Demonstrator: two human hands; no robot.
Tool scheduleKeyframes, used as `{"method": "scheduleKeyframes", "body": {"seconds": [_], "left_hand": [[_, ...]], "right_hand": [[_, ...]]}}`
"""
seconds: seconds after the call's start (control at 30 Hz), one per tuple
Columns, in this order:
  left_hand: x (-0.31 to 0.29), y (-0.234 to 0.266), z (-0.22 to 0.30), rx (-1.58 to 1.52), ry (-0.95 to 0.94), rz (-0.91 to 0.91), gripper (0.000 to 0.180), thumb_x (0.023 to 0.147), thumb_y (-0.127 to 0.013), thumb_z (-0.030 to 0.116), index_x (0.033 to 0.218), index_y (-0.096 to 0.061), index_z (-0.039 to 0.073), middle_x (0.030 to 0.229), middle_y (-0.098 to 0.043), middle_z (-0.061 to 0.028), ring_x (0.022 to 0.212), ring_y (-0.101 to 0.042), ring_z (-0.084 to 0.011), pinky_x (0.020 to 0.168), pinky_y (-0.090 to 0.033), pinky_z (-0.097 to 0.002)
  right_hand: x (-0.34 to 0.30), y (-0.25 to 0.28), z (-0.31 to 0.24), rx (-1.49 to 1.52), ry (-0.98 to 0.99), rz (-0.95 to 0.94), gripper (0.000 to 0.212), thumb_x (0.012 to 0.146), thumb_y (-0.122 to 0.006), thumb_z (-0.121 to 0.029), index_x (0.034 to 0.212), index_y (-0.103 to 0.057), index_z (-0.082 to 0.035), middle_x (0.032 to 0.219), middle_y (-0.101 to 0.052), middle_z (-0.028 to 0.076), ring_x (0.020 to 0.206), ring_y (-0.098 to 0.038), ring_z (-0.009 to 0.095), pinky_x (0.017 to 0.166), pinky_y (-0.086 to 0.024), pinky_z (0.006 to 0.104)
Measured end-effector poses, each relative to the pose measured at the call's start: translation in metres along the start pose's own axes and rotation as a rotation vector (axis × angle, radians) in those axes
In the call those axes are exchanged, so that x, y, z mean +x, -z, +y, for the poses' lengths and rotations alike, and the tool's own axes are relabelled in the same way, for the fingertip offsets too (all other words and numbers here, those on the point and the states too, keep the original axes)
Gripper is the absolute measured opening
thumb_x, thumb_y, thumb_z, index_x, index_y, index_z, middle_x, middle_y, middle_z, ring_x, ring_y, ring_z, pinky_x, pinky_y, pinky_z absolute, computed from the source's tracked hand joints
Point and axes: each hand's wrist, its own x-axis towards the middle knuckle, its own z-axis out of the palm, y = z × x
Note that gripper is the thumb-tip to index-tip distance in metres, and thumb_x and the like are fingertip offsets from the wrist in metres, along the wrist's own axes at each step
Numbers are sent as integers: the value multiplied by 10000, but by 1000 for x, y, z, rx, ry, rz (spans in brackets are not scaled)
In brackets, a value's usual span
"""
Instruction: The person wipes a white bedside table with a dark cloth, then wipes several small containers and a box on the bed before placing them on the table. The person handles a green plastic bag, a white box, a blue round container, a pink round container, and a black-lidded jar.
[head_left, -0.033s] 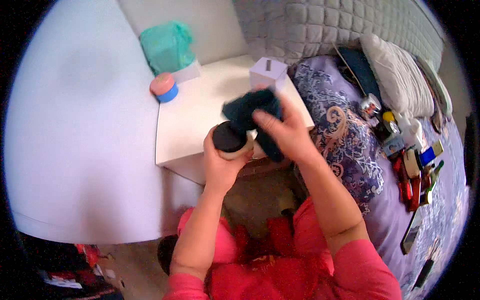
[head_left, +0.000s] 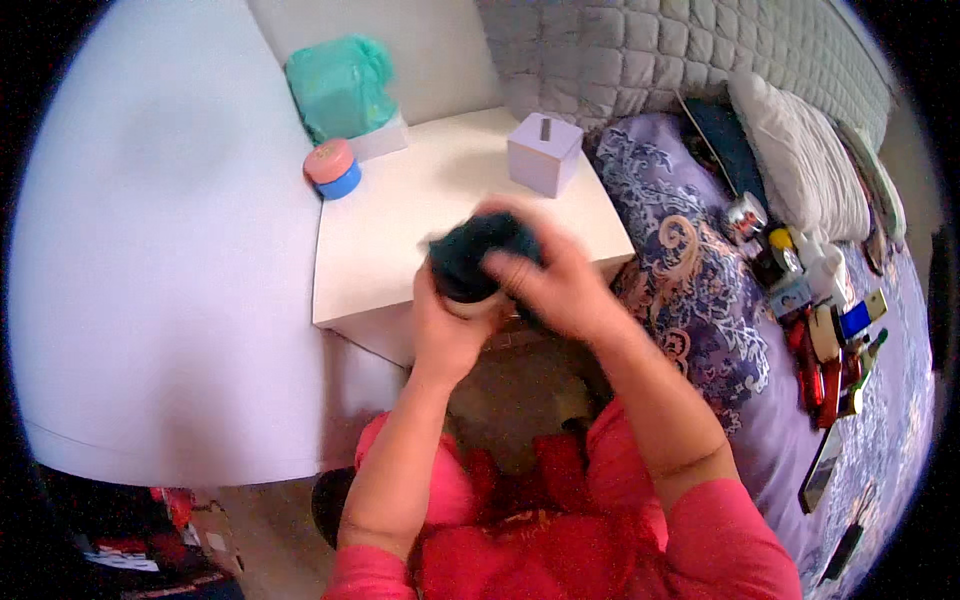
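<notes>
My left hand is wrapped round a pale, round jar and holds it over the front edge of the white tabletop. A dark teal cloth lies over the jar's black lid, hiding most of it. My right hand is blurred by motion. Its fingers and thumb grip the cloth against the jar's top.
On the white table stand a lilac box with a slot on top, a pink-and-blue tub and a green plastic bag on a white box. To the right, several bottles and jars lie on the patterned bed.
My right hand has moved left and slightly down, bringing the cloth from beside the black lid onto it. My left hand keeps hold of the jar in nearly the same place.
</notes>
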Motion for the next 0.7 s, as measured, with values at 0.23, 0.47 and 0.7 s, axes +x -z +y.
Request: {"method": "scheduleKeyframes", "body": {"seconds": [0.23,0.47,0.7], "left_hand": [[-13,16,-14,240,-217,-169,520,715,-721,129,1177,-484,99,1206,-503,-132,1102,-509,-302,924,-408,-406],[-16,1,-2,283,-205,-104,772,606,-807,144,1247,-390,43,1165,-470,-174,1082,-484,-348,920,-400,-426],[-19,-14,2,154,-157,-204,898,584,-826,91,1335,-337,46,1256,-445,-146,1182,-458,-265,986,-388,-386]], "right_hand": [[-10,-34,-18,-607,119,-227,621,698,-725,-256,1245,-463,-123,1216,-540,105,1163,-481,310,975,-363,447],[-9,-18,-9,-377,-177,-73,460,809,-653,-306,1176,-498,-77,1033,-613,205,972,-583,395,819,-476,438],[-1,9,16,47,-453,54,450,837,-646,-330,1150,-537,-25,1025,-639,200,966,-624,300,842,-478,368]]}}
